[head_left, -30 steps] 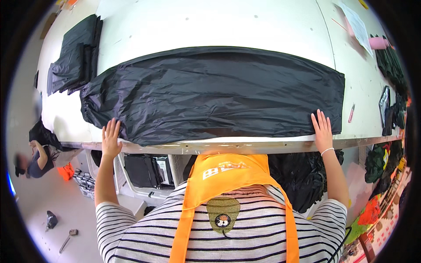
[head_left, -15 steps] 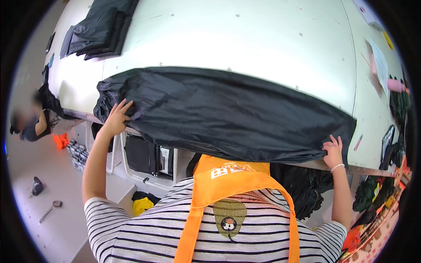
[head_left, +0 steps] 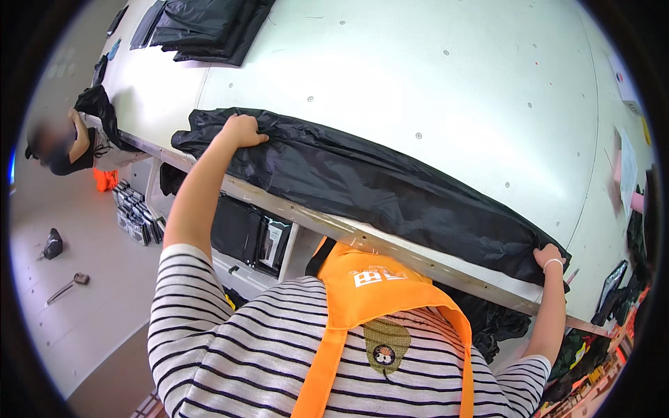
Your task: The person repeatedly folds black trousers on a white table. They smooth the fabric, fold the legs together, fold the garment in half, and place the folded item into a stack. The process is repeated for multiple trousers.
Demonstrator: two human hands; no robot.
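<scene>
A long strip of thin, shiny black fabric (head_left: pixel 362 188) lies folded lengthwise along the near edge of the white table (head_left: pixel 390 83). Its left end is crumpled and gathered. My left hand (head_left: pixel 242 131) reaches over that end, fingers curled onto the fabric by its far edge, the fingertips partly hidden. At the other end my right hand (head_left: pixel 549 256) pinches the fabric near its right corner. Which kind of garment or cover it is cannot be made out.
A stack of folded black fabric (head_left: pixel 209 31) rests at the table's far left. Beyond it, a co-worker (head_left: pixel 70 146) handles another black piece. White bins (head_left: pixel 293 244) sit under the table edge. A paper sheet (head_left: pixel 627 167) lies at the right.
The fabric's near part has been folded over away from me, making the strip narrower and baring the table's near edge. My left hand moved to the far edge; the view shifted.
</scene>
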